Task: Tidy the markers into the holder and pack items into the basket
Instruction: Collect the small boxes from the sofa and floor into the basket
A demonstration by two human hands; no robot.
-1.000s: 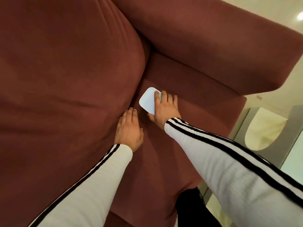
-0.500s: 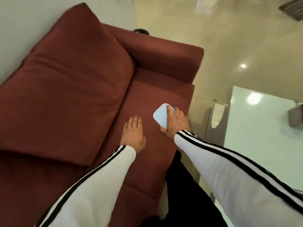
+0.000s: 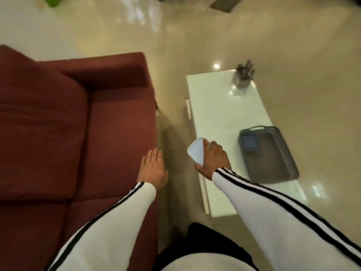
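Packing step: my R hand (image 3: pixel 214 159) grips the white case (image 3: pixel 196 150), fingers curled round it, at the table's (image 3: pixel 218 106) left edge. L hand (image 3: pixel 154 169) is flat & empty over the sofa's (image 3: pixel 117 133) front edge. Next, I reckon: carry it right and lower it into the basket (image 3: pixel 291 163), beside the dark item (image 3: pixel 250 142).

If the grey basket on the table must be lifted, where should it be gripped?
Probably the arched handle on the far short rim of the basket, from above: it is the only raised loop showing. The left hand is free; the right hand holds a white item.
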